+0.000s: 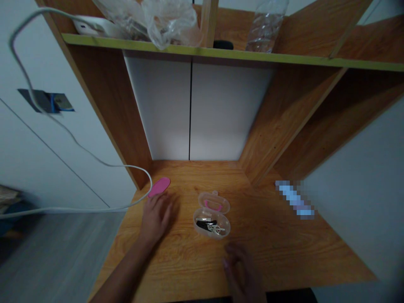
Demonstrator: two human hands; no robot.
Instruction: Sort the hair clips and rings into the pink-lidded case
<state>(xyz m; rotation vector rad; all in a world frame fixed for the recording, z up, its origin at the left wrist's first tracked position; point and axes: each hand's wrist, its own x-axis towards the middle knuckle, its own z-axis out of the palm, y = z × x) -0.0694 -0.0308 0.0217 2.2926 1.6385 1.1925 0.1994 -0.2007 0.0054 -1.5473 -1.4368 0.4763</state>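
Note:
My left hand is at the lower edge of a flat pink oval piece on the desk. Its thumb stands apart from the fingers, and the fingertips seem to touch the piece. In the middle sits a small clear plastic box, its hinged lid with a pink handle folded back. Inside the box lie a black item, a thin white coiled cord and other small things. Just in front of the box is my right hand, slightly blurred, fingers curved with a gap to the thumb and nothing visible in it.
A white cable hangs in a loop on the left, in front of the desk. On the shelf above are clear plastic bags, a white device and a clear bottle. A pixelated item lies on the right.

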